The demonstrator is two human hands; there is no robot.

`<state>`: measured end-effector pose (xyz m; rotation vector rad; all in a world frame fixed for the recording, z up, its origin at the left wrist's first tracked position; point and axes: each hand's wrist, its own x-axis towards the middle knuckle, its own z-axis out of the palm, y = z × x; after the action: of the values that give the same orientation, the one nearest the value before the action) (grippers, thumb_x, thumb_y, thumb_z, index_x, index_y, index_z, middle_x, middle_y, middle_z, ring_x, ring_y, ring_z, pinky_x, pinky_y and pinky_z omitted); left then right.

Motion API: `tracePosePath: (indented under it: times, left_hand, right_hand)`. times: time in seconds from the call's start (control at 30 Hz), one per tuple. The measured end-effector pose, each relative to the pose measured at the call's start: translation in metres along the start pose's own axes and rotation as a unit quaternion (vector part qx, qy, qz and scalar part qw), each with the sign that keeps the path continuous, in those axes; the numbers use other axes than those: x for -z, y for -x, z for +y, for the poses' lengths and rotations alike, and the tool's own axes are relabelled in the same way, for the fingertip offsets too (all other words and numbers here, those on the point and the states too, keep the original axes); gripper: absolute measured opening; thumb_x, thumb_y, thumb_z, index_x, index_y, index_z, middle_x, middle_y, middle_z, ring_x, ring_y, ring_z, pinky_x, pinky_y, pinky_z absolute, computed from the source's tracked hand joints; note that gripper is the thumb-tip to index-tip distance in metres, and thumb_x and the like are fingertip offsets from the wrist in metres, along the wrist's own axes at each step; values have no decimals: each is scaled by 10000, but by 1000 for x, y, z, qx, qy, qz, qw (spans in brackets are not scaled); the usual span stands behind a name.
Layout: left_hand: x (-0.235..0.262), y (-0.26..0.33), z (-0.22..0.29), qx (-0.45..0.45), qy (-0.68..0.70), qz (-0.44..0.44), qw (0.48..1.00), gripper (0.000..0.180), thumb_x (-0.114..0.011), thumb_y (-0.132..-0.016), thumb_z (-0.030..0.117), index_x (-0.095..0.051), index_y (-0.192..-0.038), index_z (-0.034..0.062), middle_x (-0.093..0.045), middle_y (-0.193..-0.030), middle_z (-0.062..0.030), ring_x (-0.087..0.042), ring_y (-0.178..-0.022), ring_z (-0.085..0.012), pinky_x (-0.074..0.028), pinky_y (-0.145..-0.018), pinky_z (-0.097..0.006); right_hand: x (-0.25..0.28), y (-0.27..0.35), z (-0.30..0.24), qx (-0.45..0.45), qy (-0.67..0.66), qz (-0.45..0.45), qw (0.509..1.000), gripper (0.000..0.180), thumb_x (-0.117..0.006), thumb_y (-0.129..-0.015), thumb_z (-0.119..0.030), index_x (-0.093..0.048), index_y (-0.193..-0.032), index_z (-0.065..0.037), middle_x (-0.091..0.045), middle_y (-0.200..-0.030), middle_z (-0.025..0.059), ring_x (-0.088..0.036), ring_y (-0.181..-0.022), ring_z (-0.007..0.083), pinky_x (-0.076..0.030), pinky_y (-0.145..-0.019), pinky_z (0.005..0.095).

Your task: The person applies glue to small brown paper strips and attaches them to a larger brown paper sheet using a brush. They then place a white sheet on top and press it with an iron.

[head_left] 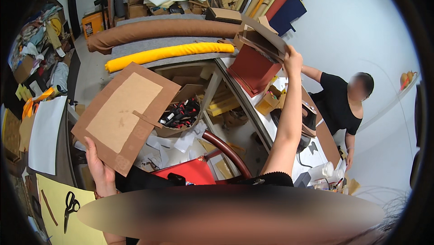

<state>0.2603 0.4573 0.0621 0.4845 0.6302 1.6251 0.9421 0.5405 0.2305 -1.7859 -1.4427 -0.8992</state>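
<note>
My left hand [100, 169] grips the near corner of a large brown cardboard sheet [124, 114] with a lighter tan panel on its face, held tilted above the floor. My right hand [293, 59] reaches far out, fingers closed on the edge of a stack of brown cardboard sheets [262, 41] at the table's far end. A dark red board [253, 67] leans just under that stack.
A yellow fabric roll [169, 53] and a brown roll [162, 30] lie on a grey table. An open box of tools [180, 114], a red case [192, 171] and paper scraps sit below. Scissors [70, 205] rest on yellow paper. Another person [341, 104] stands at the right.
</note>
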Motion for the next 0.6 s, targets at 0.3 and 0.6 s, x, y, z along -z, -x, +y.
tracePosePath:
  times: [0.3, 0.6]
  left_hand:
    - [-8, 3, 0, 22, 12, -19, 999, 545, -508, -1057, 407, -406, -1454, 48, -551, -1373, -83, -574, -1231, -198, -506, -1017, -361]
    - [2, 7, 1, 15, 6, -13, 1000, 565, -518, -1050, 417, -404, -1462, 47, -546, -1393, -89, -564, -1252, -207, -493, -1037, -372]
  right_hand:
    - [-1, 64, -16, -182, -229, 51, 955, 415, -652, -981, -370, -730, -1007, 37, -700, -750, 108, -629, -687, 161, -497, -641, 321]
    - [-12, 87, 10, -574, -501, 41, 646, 282, -739, -860, -388, -603, -853, -140, -553, -736, -23, -484, -474, 86, -347, -389, 229]
